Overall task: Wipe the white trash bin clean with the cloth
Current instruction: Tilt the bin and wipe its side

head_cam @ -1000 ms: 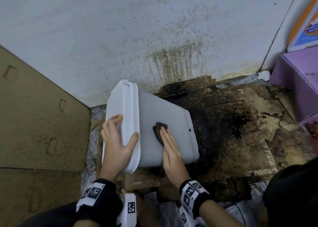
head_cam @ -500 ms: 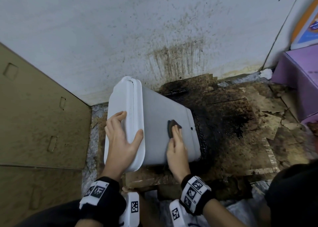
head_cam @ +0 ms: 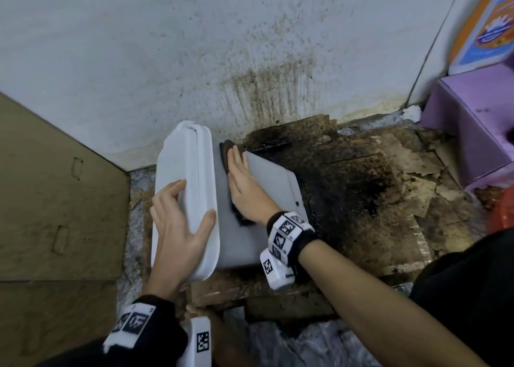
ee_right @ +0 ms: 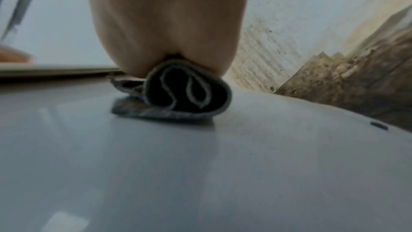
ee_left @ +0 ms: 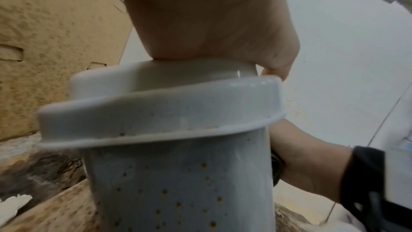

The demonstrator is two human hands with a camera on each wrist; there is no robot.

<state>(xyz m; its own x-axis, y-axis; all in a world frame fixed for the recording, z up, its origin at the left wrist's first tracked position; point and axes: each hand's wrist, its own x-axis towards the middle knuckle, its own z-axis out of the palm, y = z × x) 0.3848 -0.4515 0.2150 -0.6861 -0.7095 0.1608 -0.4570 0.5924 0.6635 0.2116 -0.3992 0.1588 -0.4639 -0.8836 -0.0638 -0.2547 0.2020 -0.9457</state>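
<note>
**Two hands on one bin: cloth pressed flat against a tipped trash can**

One white trash bin (head_cam: 264,200) lies on its side on a badly stained floor (head_cam: 361,200), its lidded top pointing left toward one sheet of brown cardboard (head_cam: 55,186) and its base pointing right. Left of the bin's body, the left hand (head_cam: 178,227) grips the lid rim (head_cam: 200,186): four fingers lie over the far face of the lid and the thumb hooks round the rim's near edge. In the left wrist view, brown specks dot the bin's underside (ee_left: 178,191). On the bin's upward-facing side, just right of the rim, the right hand (head_cam: 244,188) lies palm down, fingers straight and pressed together, pinning one dark cloth (head_cam: 226,151) to the plastic. The cloth shows beyond the fingertips and again under the heel of the palm; the right wrist view shows it folded into loops (ee_right: 185,93) beneath the palm. Behind the bin rises a spattered white wall (head_cam: 194,47). Far right of the bin stands one purple box (head_cam: 472,122).
</note>
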